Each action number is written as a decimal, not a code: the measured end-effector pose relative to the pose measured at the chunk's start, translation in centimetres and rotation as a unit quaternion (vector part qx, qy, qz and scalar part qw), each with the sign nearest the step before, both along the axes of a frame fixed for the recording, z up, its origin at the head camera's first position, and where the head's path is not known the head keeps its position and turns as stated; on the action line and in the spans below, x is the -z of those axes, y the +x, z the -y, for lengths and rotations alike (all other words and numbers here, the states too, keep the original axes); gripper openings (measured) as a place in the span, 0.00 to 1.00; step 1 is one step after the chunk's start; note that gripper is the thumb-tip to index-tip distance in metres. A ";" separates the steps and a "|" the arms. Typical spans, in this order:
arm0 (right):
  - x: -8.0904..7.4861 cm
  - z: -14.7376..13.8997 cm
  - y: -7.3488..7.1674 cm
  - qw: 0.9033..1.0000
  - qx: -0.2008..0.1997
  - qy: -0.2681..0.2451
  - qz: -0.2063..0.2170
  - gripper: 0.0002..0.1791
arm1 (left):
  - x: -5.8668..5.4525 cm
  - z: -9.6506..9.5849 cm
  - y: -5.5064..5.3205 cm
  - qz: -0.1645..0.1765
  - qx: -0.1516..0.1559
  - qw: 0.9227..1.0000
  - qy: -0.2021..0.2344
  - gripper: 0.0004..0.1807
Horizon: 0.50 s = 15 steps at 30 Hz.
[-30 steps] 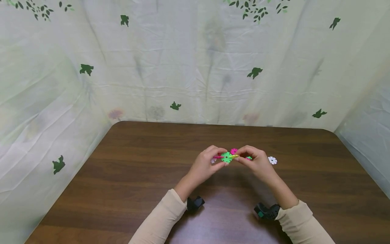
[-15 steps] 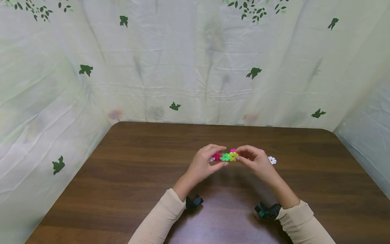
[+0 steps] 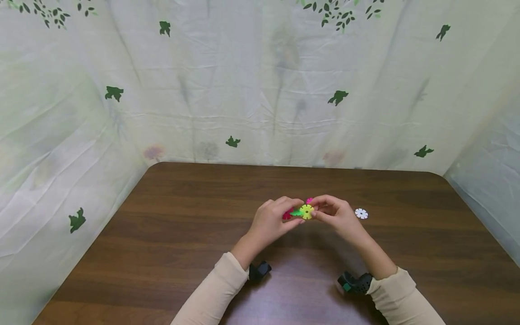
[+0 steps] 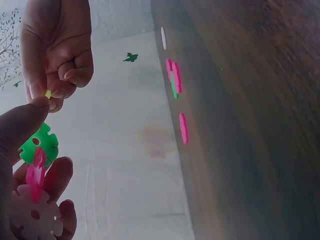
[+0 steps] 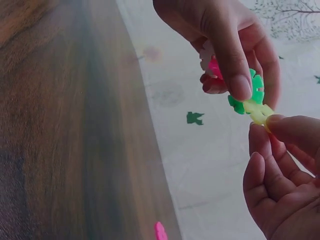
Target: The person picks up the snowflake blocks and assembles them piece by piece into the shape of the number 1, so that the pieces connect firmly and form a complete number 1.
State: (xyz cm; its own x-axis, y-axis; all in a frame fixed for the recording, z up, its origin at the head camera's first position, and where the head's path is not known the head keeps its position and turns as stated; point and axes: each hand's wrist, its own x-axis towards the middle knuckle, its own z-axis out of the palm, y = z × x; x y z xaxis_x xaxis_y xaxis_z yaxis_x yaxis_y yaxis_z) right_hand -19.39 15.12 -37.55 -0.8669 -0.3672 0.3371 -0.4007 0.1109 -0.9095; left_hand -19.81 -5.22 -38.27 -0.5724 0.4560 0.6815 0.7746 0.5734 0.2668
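A chain of interlocking plastic snowflake discs is held up between both hands. In the left wrist view it runs from a white disc (image 4: 36, 215) through a pink disc (image 4: 36, 175) to a green disc (image 4: 40, 145). My left hand (image 3: 273, 221) grips this chain, thumb and fingers around the green disc. At its right end a yellow disc (image 3: 306, 211) joins the green one in the head view. My right hand (image 3: 339, 217) pinches the outer edge of the yellow disc between thumb and fingertips (image 5: 257, 131).
On the brown wooden table (image 3: 170, 216) a loose white disc (image 3: 361, 213) lies right of the hands. A pink disc (image 4: 183, 128) and a cluster of pink and green discs (image 4: 175, 79) lie beyond them. A patterned cloth (image 3: 260, 81) hangs behind the table.
The yellow disc has turned from edge-on to facing the head camera, while the green disc has tilted to a slant. Both hands stay close together, the right shifting slightly left.
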 end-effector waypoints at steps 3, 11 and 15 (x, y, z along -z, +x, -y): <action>0.3 0.0 -0.1 1.000 -0.012 -0.005 0.013 0.13 | 0.1 -0.1 0.0 -0.004 0.004 1.000 -0.001 0.20; 0.4 0.4 0.0 0.999 -0.014 -0.016 0.036 0.13 | 0.3 -0.2 0.1 -0.019 -0.001 1.000 0.002 0.20; 0.5 0.3 0.0 0.999 -0.010 -0.010 0.030 0.13 | 0.4 -0.2 0.0 -0.020 -0.002 1.000 0.006 0.18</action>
